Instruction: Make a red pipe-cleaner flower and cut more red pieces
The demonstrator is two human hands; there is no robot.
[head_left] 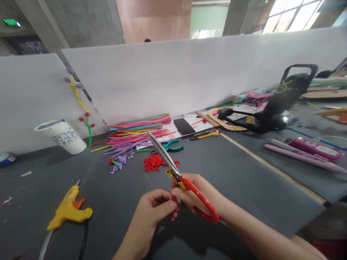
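Observation:
My right hand [200, 191] is wrapped around red-handled scissors [162, 151], whose blades look closed and point up and to the left. A small yellow curled piece [169, 173] shows beside the scissors' pivot; what holds it is unclear. My left hand [154, 213] pinches a small red piece [175, 199], and its fingertips meet those of my right hand. Just beyond the hands lies a pile of short red fuzzy pieces [154, 162]. Purple cut pieces [121, 163] are scattered to its left.
A yellow glue gun [69, 209] lies at left, near a white cup [63, 137]. Behind the piles are colored pipe cleaners [138, 131], teal-handled pliers [172, 145] and a black phone [184, 126]. A black stand-like object [276, 108] and a purple device [314, 148] are at right.

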